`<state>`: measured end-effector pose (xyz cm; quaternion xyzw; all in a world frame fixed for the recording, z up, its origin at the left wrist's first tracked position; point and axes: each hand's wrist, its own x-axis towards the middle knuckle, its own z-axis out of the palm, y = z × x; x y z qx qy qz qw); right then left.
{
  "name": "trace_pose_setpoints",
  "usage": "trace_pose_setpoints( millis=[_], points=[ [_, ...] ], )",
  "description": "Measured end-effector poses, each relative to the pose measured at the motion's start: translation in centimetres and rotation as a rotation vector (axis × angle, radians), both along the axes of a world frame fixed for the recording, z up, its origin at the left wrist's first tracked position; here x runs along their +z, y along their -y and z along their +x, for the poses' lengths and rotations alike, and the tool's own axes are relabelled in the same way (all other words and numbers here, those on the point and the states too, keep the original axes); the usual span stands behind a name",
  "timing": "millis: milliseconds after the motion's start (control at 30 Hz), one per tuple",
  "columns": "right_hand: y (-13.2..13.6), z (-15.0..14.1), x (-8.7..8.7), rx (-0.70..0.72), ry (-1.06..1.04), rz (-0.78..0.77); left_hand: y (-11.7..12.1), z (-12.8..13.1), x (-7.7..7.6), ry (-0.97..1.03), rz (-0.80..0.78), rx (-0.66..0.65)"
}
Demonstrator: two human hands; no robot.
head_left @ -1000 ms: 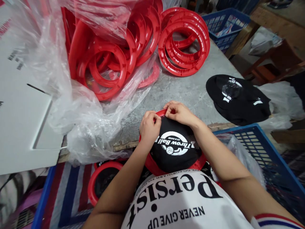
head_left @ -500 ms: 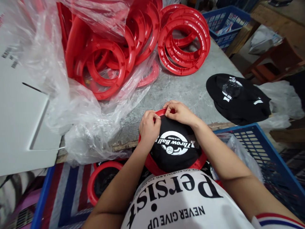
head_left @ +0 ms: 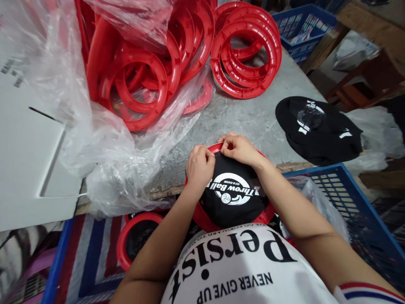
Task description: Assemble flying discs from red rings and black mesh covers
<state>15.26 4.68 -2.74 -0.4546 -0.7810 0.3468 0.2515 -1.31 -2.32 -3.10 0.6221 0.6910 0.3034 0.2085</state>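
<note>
A red plastic ring [head_left: 202,217] leans between my body and the table edge, with a black printed fabric cover [head_left: 228,215] stretched across it. My left hand [head_left: 200,164] is closed in a pinch on the upper left of the rim, at the cover's edge. Close beside it, my right hand [head_left: 237,147] pinches the rim and fabric at the top. Between the two hands a short stretch of bare red rim shows. White "Throw Ball" lettering faces up on the cover. The fingertips partly hide the fabric edge.
Red rings [head_left: 247,50] lie stacked on the grey table [head_left: 202,131]; several more sit in a clear plastic bag [head_left: 110,169]. Black covers [head_left: 319,135] lie at the right. A blue crate [head_left: 373,236] stands low right, and a finished-looking disc [head_left: 139,236] low left.
Both hands stay pinched at the top of the rim, with only a slight shift of the fingers. The whole view has moved a little.
</note>
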Motion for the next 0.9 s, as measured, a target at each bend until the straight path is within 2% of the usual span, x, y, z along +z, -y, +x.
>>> trace_pose_setpoints(
  millis=[233,433,500,600,700,800,900],
  points=[
    [0.2,-0.1,0.2,-0.018,0.005,0.007,-0.4,-0.2,0.0,-0.007,-0.011,-0.013],
    [0.2,-0.6,0.2,-0.076,0.088,0.015,-0.7,0.0,0.3,-0.119,-0.079,-0.001],
    [-0.1,-0.4,0.0,-0.044,0.090,0.002,-0.6,0.0,0.3,-0.143,-0.093,-0.025],
    [-0.8,0.3,-0.2,0.014,0.009,-0.082,-0.3,-0.2,0.3,-0.132,-0.082,-0.075],
    [-1.3,1.2,-0.3,-0.058,-0.170,-0.173,0.0,-0.5,0.2,-0.088,-0.040,-0.084],
    [-1.2,1.7,-0.2,-0.124,-0.302,-0.209,0.2,-0.7,0.0,-0.007,-0.006,-0.029],
    [-0.8,1.9,-0.1,-0.098,-0.324,-0.197,0.3,-1.0,-0.2,0.105,0.028,0.028]
  ],
)
